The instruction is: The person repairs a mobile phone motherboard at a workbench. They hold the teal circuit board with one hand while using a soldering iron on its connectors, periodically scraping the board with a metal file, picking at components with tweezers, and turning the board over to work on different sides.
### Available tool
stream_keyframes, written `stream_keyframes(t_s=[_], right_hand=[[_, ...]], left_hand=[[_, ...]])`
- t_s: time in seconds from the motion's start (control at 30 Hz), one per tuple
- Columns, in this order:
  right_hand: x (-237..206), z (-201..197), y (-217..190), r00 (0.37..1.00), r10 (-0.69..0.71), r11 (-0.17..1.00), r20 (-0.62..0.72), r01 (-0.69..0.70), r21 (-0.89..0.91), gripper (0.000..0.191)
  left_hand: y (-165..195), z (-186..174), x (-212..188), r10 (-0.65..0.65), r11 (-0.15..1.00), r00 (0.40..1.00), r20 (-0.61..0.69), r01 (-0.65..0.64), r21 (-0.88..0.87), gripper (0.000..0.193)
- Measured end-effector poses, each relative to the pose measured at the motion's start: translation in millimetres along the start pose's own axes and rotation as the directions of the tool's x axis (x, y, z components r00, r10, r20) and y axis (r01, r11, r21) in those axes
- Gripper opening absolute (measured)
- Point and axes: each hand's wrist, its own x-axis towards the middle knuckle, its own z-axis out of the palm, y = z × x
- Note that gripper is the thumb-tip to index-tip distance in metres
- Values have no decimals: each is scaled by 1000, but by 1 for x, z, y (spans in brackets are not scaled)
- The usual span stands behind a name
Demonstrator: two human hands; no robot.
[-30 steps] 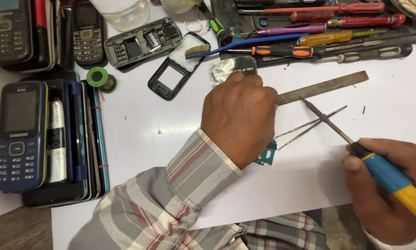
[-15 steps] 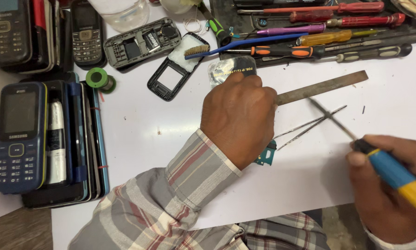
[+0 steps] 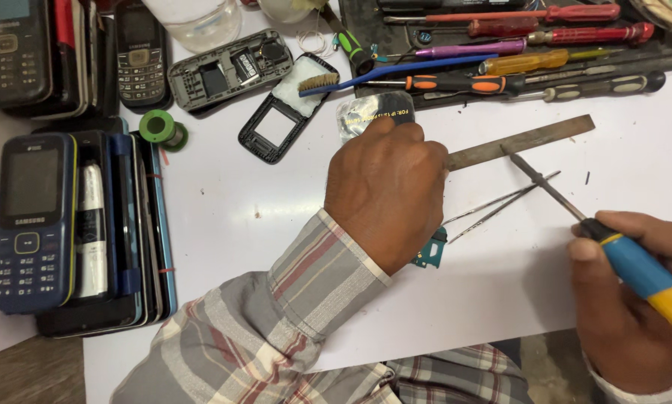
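My left hand [image 3: 387, 196] rests knuckles-up on the white sheet, fingers curled down over a small teal circuit board [image 3: 430, 251] that peeks out beneath it. Whether the fingers grip the board or only press on it is hidden. Thin metal tweezers [image 3: 504, 203] lie on the sheet and run out from under that hand toward the upper right. My right hand [image 3: 628, 307] is closed around a soldering iron [image 3: 635, 265] with a blue and yellow handle. The iron's tip touches a flat metal bar [image 3: 523, 140] lying just beyond the left hand.
A dark tray of several screwdrivers [image 3: 515, 52] sits at the top right. A blue-handled brush [image 3: 396, 71], a phone frame [image 3: 276, 120], an opened phone [image 3: 227, 71] and a green solder spool [image 3: 159, 127] lie at the top. A blue keypad phone [image 3: 31, 224] and stacked phones line the left.
My right hand has drawn the soldering iron slightly to the right, with the tip sliding a little along the metal bar. My left hand has stayed in place.
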Motion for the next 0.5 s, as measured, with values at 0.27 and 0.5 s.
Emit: stream_keyframes(t_s=[0.27,0.5], right_hand=[[-1,2,-4,999,52,997,-9,-51,62,23],[4,1,-8,995,97,995,-40,-96,20,29]], left_hand=[[1,0,0,-4,1000,1000,-6,4,-1,10],[0,0,1,-8,1000,1000,18,8,-8,8]])
